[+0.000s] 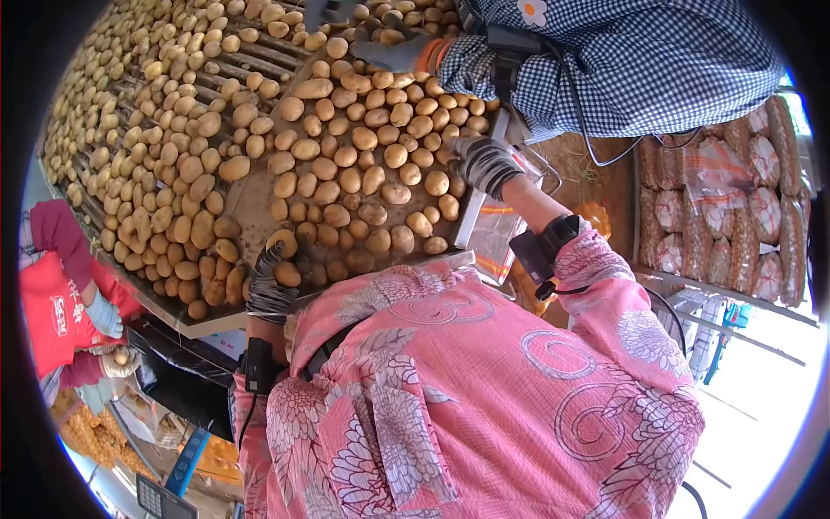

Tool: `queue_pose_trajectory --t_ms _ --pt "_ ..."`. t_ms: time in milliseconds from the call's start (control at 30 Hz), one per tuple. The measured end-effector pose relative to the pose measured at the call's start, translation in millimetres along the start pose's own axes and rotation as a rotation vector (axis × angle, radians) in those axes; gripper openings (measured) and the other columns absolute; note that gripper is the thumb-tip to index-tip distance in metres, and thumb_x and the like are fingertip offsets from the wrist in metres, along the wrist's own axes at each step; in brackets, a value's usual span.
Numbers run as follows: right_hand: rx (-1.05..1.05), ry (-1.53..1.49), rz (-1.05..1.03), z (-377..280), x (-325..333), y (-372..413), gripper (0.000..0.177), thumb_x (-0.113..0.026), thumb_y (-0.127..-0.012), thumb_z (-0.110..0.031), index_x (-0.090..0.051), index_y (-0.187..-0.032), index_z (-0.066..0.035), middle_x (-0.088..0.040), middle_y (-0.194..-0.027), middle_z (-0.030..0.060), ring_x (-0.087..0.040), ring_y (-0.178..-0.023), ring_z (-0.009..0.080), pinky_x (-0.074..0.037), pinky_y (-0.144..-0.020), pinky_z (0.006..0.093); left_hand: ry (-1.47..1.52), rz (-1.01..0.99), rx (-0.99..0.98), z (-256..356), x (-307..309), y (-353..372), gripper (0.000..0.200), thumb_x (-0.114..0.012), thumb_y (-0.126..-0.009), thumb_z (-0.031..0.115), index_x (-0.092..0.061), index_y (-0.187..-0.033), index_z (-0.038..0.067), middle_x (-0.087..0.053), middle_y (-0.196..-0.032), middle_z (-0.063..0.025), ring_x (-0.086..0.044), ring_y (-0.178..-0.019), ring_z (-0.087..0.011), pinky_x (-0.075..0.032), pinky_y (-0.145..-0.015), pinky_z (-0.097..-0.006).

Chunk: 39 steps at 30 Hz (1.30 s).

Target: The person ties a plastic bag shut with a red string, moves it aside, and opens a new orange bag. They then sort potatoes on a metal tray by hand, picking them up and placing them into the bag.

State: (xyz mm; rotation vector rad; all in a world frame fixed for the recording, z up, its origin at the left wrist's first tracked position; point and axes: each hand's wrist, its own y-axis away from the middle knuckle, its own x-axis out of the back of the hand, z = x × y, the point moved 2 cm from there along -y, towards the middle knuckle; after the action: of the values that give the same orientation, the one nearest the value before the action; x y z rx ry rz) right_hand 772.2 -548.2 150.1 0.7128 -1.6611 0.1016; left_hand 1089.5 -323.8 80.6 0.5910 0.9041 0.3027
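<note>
With hands well apart: left hand (271,284) pointing forward, fingers at a potato (285,240); right hand (486,164) angled inward across the table's (470,218) right rim. Noted between both: loose potatoes (396,156). Unable to tell whether either grips.

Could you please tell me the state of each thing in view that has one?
Potatoes: loose, spread over the table
Left hand: gloved, among the potatoes; grip unclear
Right hand: gloved, at the potatoes' edge; grip unclear
Co-worker's hand: gloved, over the potatoes
Right wrist device: strapped on
Bags: filled, packed side by side
</note>
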Motion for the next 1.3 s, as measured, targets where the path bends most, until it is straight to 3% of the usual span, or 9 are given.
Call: queue_pose_trajectory --t_ms 267,533,633,800,867,1000,1133,1233,1300 --pt "0.156 0.02 -0.069 -29 -21 3 0.041 -0.062 -0.076 -0.026 -0.051 -0.109 -0.005 -0.06 -0.088 0.0161 -0.059 -0.081 0.0324 -0.047 -0.069 0.0413 0.036 0.191 -0.071 2 -13 4 0.041 -0.062 -0.082 0.033 -0.053 -0.11 0.004 -0.061 -0.095 -0.0076 -0.059 -0.077 -0.0211 -0.05 -0.064 -0.0324" --pt "0.152 0.066 -0.372 -53 -29 7 0.054 -0.068 -0.072 -0.034 -0.05 -0.111 -0.001 -0.062 -0.09 0.019 -0.061 -0.085 0.0328 -0.049 -0.069 0.0401 0.284 -0.226 0.103 5 -22 8 0.05 -0.056 -0.085 0.037 -0.049 -0.118 0.0 -0.057 -0.11 -0.0117 -0.056 -0.099 -0.0247 -0.048 -0.086 -0.0369" --pt "0.162 -0.055 -0.341 -61 -28 2 0.054 -0.068 -0.072 -0.032 -0.05 -0.111 0.0 -0.062 -0.089 0.0209 -0.061 -0.085 0.0345 -0.049 -0.069 0.0405 0.221 -0.067 0.016 9 -44 11 0.061 -0.049 -0.084 0.049 -0.046 -0.122 0.001 -0.051 -0.121 -0.0149 -0.051 -0.11 -0.0278 -0.044 -0.092 -0.0402" --pt "0.504 -0.678 -0.368 -135 -27 -5 0.046 -0.065 -0.079 -0.025 -0.05 -0.116 -0.003 -0.063 -0.085 0.0078 -0.059 -0.078 0.0154 -0.049 -0.068 0.0287 0.371 -0.389 0.098 8 -63 12 0.078 -0.04 -0.082 0.059 -0.032 -0.133 0.0 -0.035 -0.137 -0.015 -0.037 -0.123 -0.0293 -0.029 -0.104 -0.0435" --pt "0.454 -0.787 -0.417 -140 -20 -4 0.04 -0.069 -0.074 -0.023 -0.055 -0.107 -0.004 -0.062 -0.079 0.0134 -0.06 -0.075 0.0269 -0.048 -0.068 0.0344 0.351 -0.208 0.036 3 -43 9 0.078 -0.039 -0.082 0.06 -0.032 -0.133 0.002 -0.036 -0.136 -0.0154 -0.038 -0.122 -0.0307 -0.029 -0.104 -0.0438" --pt "0.207 0.027 0.256 -57 -1 -29 0.047 -0.066 -0.073 -0.029 -0.053 -0.11 -0.004 -0.054 -0.109 0.0191 -0.055 -0.097 0.0334 -0.046 -0.082 0.0407 0.284 -0.155 -0.044 -6 -2 11 0.068 -0.039 -0.082 0.062 -0.044 -0.123 0.009 -0.046 -0.124 -0.012 -0.044 -0.112 -0.029 -0.036 -0.096 -0.0435" --pt "-0.263 0.171 0.053 -25 -11 -39 0.078 -0.057 -0.077 -0.048 -0.024 -0.139 -0.014 -0.022 -0.142 0.0232 -0.024 -0.129 0.0425 -0.024 -0.103 0.051 0.365 -0.072 0.074 -8 -12 16 0.062 -0.041 -0.08 0.064 -0.05 -0.114 0.013 -0.054 -0.107 -0.0088 -0.05 -0.096 -0.0285 -0.045 -0.076 -0.0434" --pt "-0.227 0.112 -0.004 -68 -23 -36 0.079 -0.047 -0.081 -0.057 -0.019 -0.141 -0.016 -0.004 -0.146 0.0229 -0.006 -0.135 0.0419 -0.009 -0.106 0.0551 0.302 -0.03 0.099 -11 -8 10 0.064 -0.042 -0.079 0.065 -0.05 -0.114 0.012 -0.055 -0.106 -0.0092 -0.051 -0.092 -0.0291 -0.046 -0.066 -0.0418" --pt "-0.093 0.125 -0.1 -84 -22 -21 0.076 -0.053 -0.079 -0.054 -0.024 -0.14 -0.018 -0.011 -0.146 0.0222 -0.01 -0.134 0.0421 -0.012 -0.106 0.055 0.273 -0.058 0.112 -8 -9 7 0.064 -0.042 -0.079 0.065 -0.05 -0.115 0.012 -0.055 -0.106 -0.0091 -0.051 -0.092 -0.0292 -0.046 -0.065 -0.0412"
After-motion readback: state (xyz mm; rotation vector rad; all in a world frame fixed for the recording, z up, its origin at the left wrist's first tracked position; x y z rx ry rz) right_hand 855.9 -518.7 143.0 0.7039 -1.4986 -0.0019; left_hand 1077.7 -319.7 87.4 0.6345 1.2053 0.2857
